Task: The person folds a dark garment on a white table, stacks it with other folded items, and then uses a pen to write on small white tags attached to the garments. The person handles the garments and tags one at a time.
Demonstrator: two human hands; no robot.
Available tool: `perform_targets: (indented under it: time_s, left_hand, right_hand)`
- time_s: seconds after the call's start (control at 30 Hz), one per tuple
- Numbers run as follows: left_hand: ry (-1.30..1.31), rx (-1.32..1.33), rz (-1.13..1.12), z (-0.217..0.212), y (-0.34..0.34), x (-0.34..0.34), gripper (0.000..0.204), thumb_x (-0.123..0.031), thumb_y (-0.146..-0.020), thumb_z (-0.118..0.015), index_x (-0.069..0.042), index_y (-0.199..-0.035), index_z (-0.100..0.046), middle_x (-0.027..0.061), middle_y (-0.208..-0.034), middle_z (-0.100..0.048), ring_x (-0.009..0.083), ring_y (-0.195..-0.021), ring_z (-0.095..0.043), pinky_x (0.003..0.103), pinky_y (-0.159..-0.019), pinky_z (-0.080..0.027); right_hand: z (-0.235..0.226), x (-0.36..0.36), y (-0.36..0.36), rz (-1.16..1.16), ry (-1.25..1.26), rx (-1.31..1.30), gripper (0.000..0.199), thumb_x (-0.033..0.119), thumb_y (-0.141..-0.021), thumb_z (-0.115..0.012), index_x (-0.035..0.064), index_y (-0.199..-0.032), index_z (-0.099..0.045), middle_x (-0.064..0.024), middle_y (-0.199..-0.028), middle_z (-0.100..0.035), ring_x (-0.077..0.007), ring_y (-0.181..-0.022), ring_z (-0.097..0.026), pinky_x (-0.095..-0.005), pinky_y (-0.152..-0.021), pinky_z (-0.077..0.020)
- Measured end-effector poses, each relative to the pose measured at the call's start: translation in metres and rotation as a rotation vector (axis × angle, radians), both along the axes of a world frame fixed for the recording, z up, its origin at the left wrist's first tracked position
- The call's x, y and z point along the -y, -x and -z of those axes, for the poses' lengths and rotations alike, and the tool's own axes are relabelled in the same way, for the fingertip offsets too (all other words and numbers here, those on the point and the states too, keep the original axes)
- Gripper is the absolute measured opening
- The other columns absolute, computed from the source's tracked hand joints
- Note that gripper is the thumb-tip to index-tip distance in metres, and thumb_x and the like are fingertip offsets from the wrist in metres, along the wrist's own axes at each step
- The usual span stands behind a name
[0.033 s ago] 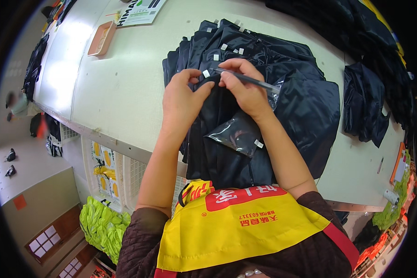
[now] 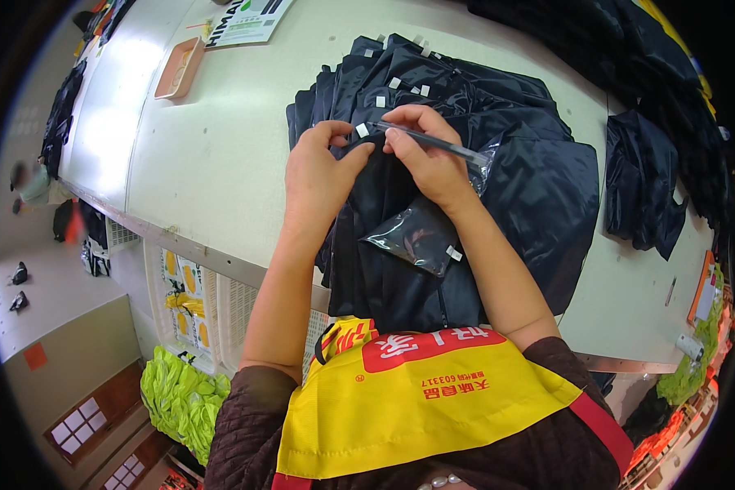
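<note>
My left hand rests at the far left part of a pile of dark navy garments, its thumb and forefinger pinching the cloth beside a small white label. A slim dark pen with a clear end is gripped in my right hand, its tip pointing left and close to that label. Shiny clear plastic bags holding something dark lie on the garments below my wrists. More white labels show along the fanned-out layers beyond my fingers.
The pile lies on a pale table. An orange-pink tray and a printed sheet sit at the far left. Another folded dark garment lies to the right. Below the table's left edge are white crates and bright green cloth.
Both hands keep nearly the same pose. My right hand and the pen have shifted very slightly toward the left; the garments stay in place.
</note>
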State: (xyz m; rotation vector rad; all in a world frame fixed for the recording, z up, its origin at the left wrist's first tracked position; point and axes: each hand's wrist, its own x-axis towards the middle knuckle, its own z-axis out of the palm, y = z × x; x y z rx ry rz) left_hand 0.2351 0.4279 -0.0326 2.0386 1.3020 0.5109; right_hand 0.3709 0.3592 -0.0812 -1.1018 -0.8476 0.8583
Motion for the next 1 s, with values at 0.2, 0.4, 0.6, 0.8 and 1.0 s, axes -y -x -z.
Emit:
perform_targets:
  time_s: [0.2,0.4,0.6,0.8,1.0]
  left_hand:
    - [0.412,0.281,-0.021,0.016,0.002,-0.019,0.028,-0.021,-0.076,-0.072,0.001,-0.092,-0.065,-0.001,-0.07,-0.058,0.0048,-0.06,-0.049,0.017,-0.053,-0.037]
    - [0.661,0.343,-0.136,0.005,-0.003,-0.024,0.024,-0.018,-0.078,-0.069,0.004,-0.088,-0.066,0.0023,-0.072,-0.06,0.0062,-0.065,-0.052,0.019,-0.057,-0.04]
    - [0.625,0.417,-0.16,0.009,-0.007,-0.019,0.021,-0.02,-0.081,-0.065,-0.002,-0.091,-0.067,-0.0059,-0.061,-0.051,0.0011,-0.045,-0.037,0.017,-0.041,-0.025]
    - [0.591,0.421,-0.168,0.012,-0.007,-0.018,0.022,-0.02,-0.081,-0.064,-0.001,-0.092,-0.067,-0.0054,-0.06,-0.05,0.0014,-0.045,-0.037,0.017,-0.041,-0.026]
    - [0.595,0.42,-0.172,0.01,-0.007,-0.018,0.023,-0.02,-0.081,-0.063,0.0,-0.092,-0.067,-0.0056,-0.059,-0.049,0.0017,-0.045,-0.036,0.017,-0.041,-0.024]
  right_hand:
    - [0.004,0.0,0.001,0.033,0.021,-0.057,0.019,0.011,-0.083,-0.061,-0.0004,-0.098,-0.058,-0.0048,-0.084,-0.061,-0.0079,-0.074,-0.056,-0.0218,-0.069,-0.0467]
    - [0.011,-0.001,0.005,0.079,-0.034,0.079,0.017,0.01,-0.082,-0.062,0.0001,-0.095,-0.059,-0.0042,-0.081,-0.062,-0.0076,-0.071,-0.056,-0.0214,-0.065,-0.0465]
    - [0.008,0.0,0.006,0.079,0.005,0.214,0.015,0.011,-0.081,-0.062,0.0015,-0.092,-0.06,-0.0053,-0.078,-0.062,-0.0091,-0.068,-0.057,-0.0224,-0.063,-0.0467]
    - [0.008,-0.003,0.006,0.092,-0.011,0.327,0.016,0.012,-0.081,-0.063,0.0016,-0.092,-0.06,-0.0081,-0.078,-0.062,-0.013,-0.067,-0.059,-0.0246,-0.063,-0.0472]
    - [0.007,-0.002,0.006,0.039,0.004,0.273,0.016,0.009,-0.084,-0.06,0.0005,-0.097,-0.059,-0.0024,-0.081,-0.06,-0.0061,-0.07,-0.052,-0.0204,-0.065,-0.0434]
